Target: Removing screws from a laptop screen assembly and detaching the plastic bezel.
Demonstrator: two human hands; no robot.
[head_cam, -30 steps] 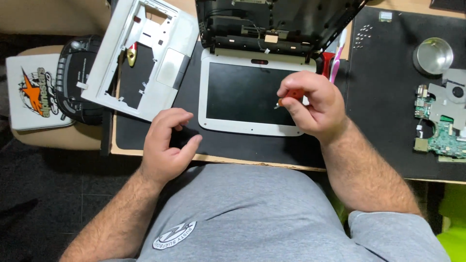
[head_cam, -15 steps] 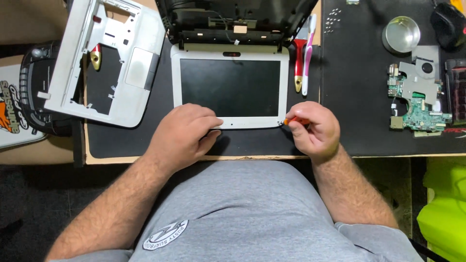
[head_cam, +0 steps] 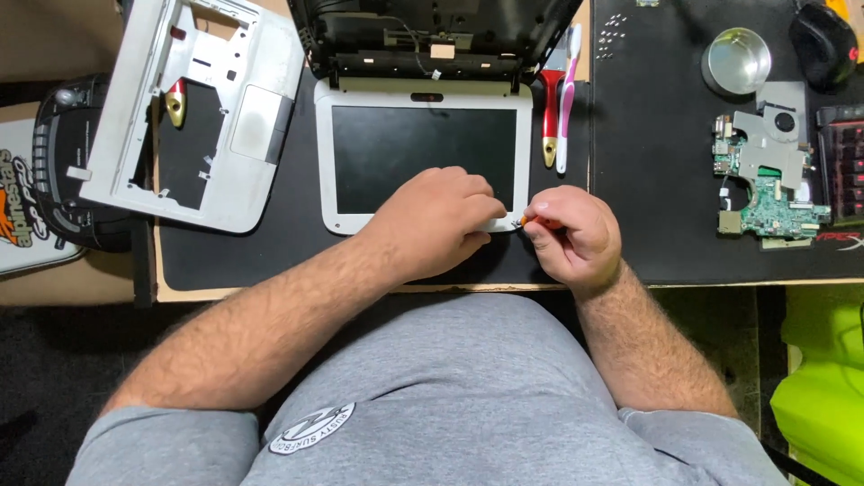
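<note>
A small laptop lid with a white bezel and dark screen point(head_cam: 423, 157) lies flat on a black mat, hinged to a black base part point(head_cam: 432, 36) behind it. My left hand point(head_cam: 441, 220) rests on the bezel's lower right corner, fingers curled, pressing it. My right hand point(head_cam: 576, 236) sits just right of that corner, shut on a small orange-handled screwdriver point(head_cam: 533, 220) whose tip points at the corner.
A white laptop casing frame point(head_cam: 193, 108) lies at left. A red-handled tool point(head_cam: 549, 112) and a pink one point(head_cam: 567, 90) lie right of the screen. A metal tin point(head_cam: 736, 59), green circuit board with fan point(head_cam: 765, 180), mouse point(head_cam: 823, 40) and keyboard edge point(head_cam: 841, 162) are at right.
My left hand moved from the mat's front edge up onto the bezel's lower right corner. My right hand carried the screwdriver from over the screen down to that corner.
</note>
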